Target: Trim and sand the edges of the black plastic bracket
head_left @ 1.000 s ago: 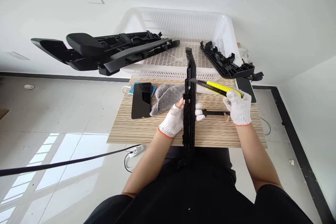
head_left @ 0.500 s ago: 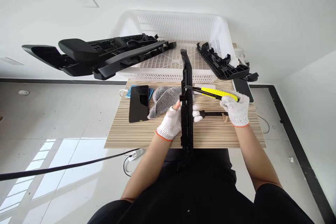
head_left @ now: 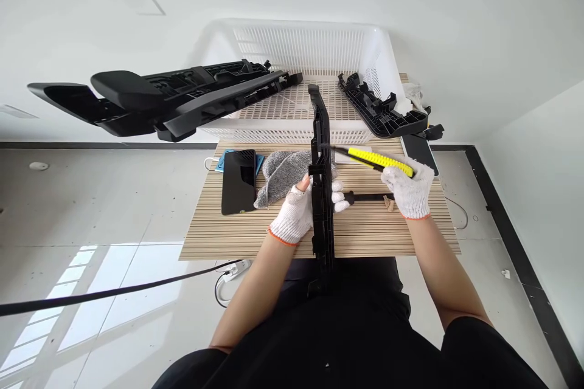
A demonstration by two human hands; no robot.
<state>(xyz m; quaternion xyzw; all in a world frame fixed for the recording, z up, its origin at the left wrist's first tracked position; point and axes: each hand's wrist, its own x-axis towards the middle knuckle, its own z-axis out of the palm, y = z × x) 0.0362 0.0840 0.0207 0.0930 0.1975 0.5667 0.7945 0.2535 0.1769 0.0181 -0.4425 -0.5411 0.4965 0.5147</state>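
My left hand [head_left: 295, 211], in a white knit glove with the thumb tip bare, is wrapped round a long black plastic trim piece [head_left: 323, 213]. The piece stands lengthwise in front of me, its ribbed side showing. In my gloved right hand [head_left: 408, 185] is a yellow and black utility knife [head_left: 376, 159]. Its tip points left and lies at the upper half of the trim piece; whether it touches is blurred. Behind my left hand a grey cloth [head_left: 285, 173] rests on the table, and a black strip-like tool [head_left: 365, 197] lies to the right of its fingers.
A white plastic basket [head_left: 292, 130] stands at the table's back. Several black trim parts [head_left: 182, 97] jut over its left side, and another black part [head_left: 383, 109] leans on its right. A black phone [head_left: 239, 182] lies on the wooden table [head_left: 219, 237]. A dark strap [head_left: 118, 289] crosses the lower left.
The knife tip has shifted slightly along the trim piece and is blurred. The whole view has moved a little; both hands keep their holds.
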